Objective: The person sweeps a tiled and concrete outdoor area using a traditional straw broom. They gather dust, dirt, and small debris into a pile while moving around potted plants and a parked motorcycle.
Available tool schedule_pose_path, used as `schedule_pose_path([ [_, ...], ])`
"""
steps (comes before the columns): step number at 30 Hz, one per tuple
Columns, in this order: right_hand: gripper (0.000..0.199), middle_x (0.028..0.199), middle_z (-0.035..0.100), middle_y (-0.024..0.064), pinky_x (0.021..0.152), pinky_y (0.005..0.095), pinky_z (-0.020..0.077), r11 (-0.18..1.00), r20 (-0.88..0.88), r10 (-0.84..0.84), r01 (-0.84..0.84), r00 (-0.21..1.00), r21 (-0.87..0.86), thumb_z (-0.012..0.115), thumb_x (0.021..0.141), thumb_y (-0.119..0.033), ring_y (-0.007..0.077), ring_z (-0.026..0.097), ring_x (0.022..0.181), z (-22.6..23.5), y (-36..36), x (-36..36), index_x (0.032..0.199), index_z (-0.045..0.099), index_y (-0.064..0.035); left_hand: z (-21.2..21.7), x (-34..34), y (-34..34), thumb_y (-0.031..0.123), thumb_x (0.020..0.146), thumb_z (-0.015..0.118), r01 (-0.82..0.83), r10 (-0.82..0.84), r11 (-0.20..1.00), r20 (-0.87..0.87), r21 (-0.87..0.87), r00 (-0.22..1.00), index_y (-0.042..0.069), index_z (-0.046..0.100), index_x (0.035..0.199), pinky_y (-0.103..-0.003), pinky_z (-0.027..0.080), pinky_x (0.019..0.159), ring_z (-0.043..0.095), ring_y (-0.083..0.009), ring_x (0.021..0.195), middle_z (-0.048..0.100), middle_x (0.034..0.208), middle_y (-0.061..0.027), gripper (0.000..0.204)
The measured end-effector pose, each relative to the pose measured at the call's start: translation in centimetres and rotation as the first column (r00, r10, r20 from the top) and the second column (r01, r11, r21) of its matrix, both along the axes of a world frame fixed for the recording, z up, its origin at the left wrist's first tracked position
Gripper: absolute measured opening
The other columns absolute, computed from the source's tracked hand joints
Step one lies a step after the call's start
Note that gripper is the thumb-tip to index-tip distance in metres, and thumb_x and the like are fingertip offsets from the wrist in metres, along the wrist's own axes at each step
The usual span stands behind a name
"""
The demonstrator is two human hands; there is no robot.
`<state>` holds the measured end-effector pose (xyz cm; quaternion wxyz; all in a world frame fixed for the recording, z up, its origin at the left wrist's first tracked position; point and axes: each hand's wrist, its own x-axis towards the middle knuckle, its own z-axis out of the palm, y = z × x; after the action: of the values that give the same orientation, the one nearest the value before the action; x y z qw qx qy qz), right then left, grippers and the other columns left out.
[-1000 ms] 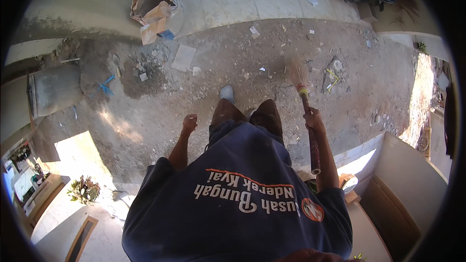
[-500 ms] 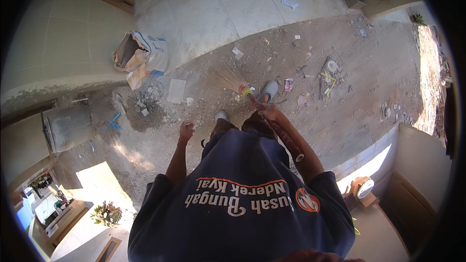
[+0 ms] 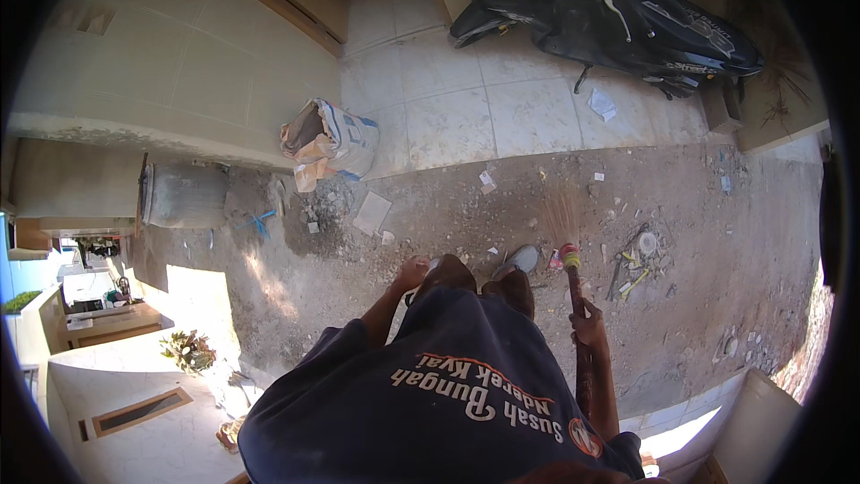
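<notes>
My right hand (image 3: 589,324) is wrapped round the dark handle of a stick broom (image 3: 576,285). The broom has a pink and yellow-green binding, and its thin straw bristles (image 3: 562,208) point away from me over the dirt ground. Beyond my right foot and to its right, the bristles reach the loose grit. My left hand (image 3: 414,272) hangs beside my left leg, fingers curled, with nothing seen in it. A flat pale tile piece (image 3: 372,213) lies on the ground to the left, near a heap of dark rubble (image 3: 315,220).
An open-topped sack (image 3: 354,145) stands at the tiled ledge (image 3: 439,125). A black motorbike (image 3: 618,27) is parked at the far right. Litter and a white roll (image 3: 647,242) with yellow strips lie to the right. A grey container (image 3: 185,195) and blue cord (image 3: 258,222) are left.
My view has swung, bringing the motorbike fully into sight. The broom has swung to the right, its bristles now beyond my right foot. My left hand has come closer to my leg.
</notes>
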<state>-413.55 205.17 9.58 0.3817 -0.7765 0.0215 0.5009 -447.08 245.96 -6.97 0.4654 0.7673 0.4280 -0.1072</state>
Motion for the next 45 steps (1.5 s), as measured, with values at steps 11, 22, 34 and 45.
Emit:
schedule_pose_path([
  [11, 0.026, 0.079, 0.053, 0.0078, 0.053, 0.0211, 0.0473, 0.798, -0.997, 0.078, 0.598, 0.018, 0.074, 0.051, 0.096, -0.014, 0.0101, 0.05, 0.06, -23.8, 24.6, -1.3, 0.113, 0.044, 0.0041, 4.4, 2.3, 2.5, 0.02, 0.089, 0.059, -0.173, 0.167, 0.983, 0.101, 0.053, 0.981, 0.004, 0.061, 0.114, -0.04, 0.051, 0.08, 0.066, -0.0277, 0.092, 0.067, 0.103, -0.0153, 0.03],
  [22, 0.02, 0.064, 0.049, 0.0033, 0.041, 0.0266, 0.0417, 0.71, -0.426, -0.586, 0.69, 0.689, 0.14, 0.055, 0.091, -0.01, 0.0122, 0.046, 0.046, -12.8, 8.2, 6.8, 0.109, 0.053, -0.0039, -2.7, -1.9, 7.0, 0.029, 0.086, 0.066, -0.264, 0.184, 0.953, -0.406, -0.151, 0.895, 0.015, 0.067, 0.108, -0.037, 0.054, 0.063, 0.068, -0.0235, 0.072, 0.07, 0.095, -0.0158, 0.026],
  [34, 0.065, 0.069, 0.054, 0.0065, 0.041, 0.0299, 0.0432, 0.842, -0.105, -0.527, 0.535, 0.843, 0.073, 0.061, 0.088, -0.008, 0.0138, 0.051, 0.047, 2.0, 12.7, 14.9, 0.146, 0.034, -0.0068, -7.7, 21.6, 18.0, 0.021, 0.087, 0.062, 0.033, -0.033, 0.996, 0.002, -0.087, 0.999, 0.006, 0.066, 0.108, -0.037, 0.052, 0.079, 0.066, -0.0232, 0.089, 0.07, 0.096, -0.0111, 0.026],
  [45, 0.049, 0.071, 0.055, 0.0045, 0.041, 0.0277, 0.0444, 0.834, -0.452, -0.205, 0.396, 0.868, 0.384, 0.061, 0.087, -0.007, 0.0122, 0.053, 0.048, -9.6, 24.1, 33.8, 0.134, 0.048, -0.0056, -1.7, 37.3, 17.1, 0.021, 0.087, 0.06, -0.149, 0.146, 0.979, -0.03, -0.136, 0.989, 0.007, 0.064, 0.111, -0.032, 0.053, 0.062, 0.066, -0.0193, 0.073, 0.067, 0.084, -0.008, 0.028],
])
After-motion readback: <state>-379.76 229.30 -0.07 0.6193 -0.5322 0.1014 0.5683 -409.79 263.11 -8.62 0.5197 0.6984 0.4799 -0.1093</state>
